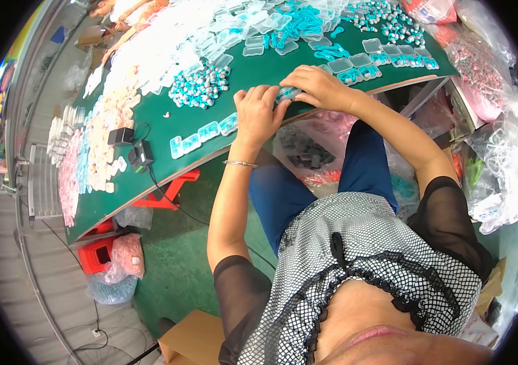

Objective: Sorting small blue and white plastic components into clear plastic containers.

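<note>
At the table's front edge, both hands meet over a small clear plastic case (287, 93) with teal contents. My left hand (255, 114) is closed about its left end, the thumb pressed toward it. From the right, my right hand (321, 88) grips the other end, fingers on top and thumb below. Beside my left hand runs a row of filled clear cases (208, 130) with teal pieces in them. To the right of my right hand stand open clear cases (350, 75) holding teal cords. Exactly what the held case contains is partly hidden by fingers.
Heaps of clear cases (234, 27), teal cords (300, 27) and grey-and-teal small parts (199, 85) cover the far green table (149, 112). Black adapters (140, 153) lie left, a cable hanging down. A red stool (171, 190) and bags of parts (307, 149) sit below.
</note>
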`<act>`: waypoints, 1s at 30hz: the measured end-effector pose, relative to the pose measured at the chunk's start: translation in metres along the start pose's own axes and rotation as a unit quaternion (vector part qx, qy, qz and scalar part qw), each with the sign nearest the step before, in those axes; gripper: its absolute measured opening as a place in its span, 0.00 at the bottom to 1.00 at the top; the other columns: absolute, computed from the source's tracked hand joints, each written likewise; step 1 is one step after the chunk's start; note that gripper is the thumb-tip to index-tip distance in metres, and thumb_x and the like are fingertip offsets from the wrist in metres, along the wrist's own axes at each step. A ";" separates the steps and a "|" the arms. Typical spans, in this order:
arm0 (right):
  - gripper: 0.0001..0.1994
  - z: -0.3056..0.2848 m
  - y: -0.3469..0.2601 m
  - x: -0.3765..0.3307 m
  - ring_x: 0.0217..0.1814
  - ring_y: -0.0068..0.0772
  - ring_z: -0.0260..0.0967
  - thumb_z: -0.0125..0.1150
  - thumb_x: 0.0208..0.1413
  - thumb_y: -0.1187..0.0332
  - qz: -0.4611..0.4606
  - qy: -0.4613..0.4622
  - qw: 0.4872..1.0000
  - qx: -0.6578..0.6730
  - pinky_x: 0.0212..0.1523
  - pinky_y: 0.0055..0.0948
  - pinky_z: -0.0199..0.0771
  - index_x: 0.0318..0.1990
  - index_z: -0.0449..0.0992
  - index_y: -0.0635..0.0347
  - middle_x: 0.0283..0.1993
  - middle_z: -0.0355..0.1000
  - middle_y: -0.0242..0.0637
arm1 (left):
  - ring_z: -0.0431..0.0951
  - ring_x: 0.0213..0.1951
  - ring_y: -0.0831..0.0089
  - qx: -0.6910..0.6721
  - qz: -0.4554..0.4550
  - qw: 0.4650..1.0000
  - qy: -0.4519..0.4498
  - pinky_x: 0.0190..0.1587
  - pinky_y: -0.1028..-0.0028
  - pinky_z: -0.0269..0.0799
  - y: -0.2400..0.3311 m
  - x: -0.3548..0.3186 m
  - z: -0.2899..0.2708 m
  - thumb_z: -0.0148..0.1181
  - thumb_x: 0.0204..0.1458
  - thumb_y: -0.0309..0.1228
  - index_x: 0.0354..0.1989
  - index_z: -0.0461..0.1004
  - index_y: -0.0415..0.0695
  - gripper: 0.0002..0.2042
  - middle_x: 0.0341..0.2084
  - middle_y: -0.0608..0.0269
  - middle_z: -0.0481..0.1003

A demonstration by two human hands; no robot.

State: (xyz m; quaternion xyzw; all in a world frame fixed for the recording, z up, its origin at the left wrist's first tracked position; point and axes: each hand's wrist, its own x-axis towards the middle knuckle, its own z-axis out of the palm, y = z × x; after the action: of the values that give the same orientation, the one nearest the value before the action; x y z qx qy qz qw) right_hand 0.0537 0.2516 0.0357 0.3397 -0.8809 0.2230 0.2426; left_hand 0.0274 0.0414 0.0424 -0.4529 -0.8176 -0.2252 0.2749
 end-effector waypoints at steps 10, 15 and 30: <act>0.15 -0.008 -0.014 0.000 0.38 0.45 0.68 0.63 0.46 0.64 0.002 -0.008 0.999 0.034 0.42 0.37 0.66 0.41 0.73 0.60 0.35 0.72 0.42 | 0.73 0.31 0.62 -0.124 -0.036 0.992 0.009 0.39 0.64 0.61 0.006 -0.005 -0.001 0.63 0.46 0.33 0.34 0.75 0.43 0.10 0.28 0.62 0.74; 0.18 0.001 -0.009 -0.001 0.45 0.41 0.68 0.64 0.45 0.65 0.039 -0.051 0.998 0.010 0.48 0.38 0.63 0.46 0.73 0.56 0.41 0.72 0.38 | 0.74 0.35 0.64 -0.043 -0.022 0.999 0.000 0.41 0.65 0.61 -0.001 -0.008 0.004 0.65 0.44 0.35 0.35 0.76 0.45 0.11 0.31 0.64 0.75; 0.17 0.010 0.000 0.005 0.49 0.42 0.67 0.61 0.48 0.67 0.012 0.018 0.999 0.039 0.50 0.38 0.64 0.47 0.72 0.59 0.45 0.71 0.40 | 0.73 0.35 0.63 -0.053 -0.047 0.997 0.019 0.41 0.63 0.62 -0.003 -0.009 0.002 0.65 0.44 0.35 0.36 0.75 0.43 0.13 0.30 0.61 0.74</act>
State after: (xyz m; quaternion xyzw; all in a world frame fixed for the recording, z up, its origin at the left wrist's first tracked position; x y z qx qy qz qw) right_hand 0.0479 0.2434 0.0308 0.3342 -0.8709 0.2664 0.2427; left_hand 0.0281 0.0356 0.0346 -0.4234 -0.8197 -0.2896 0.2549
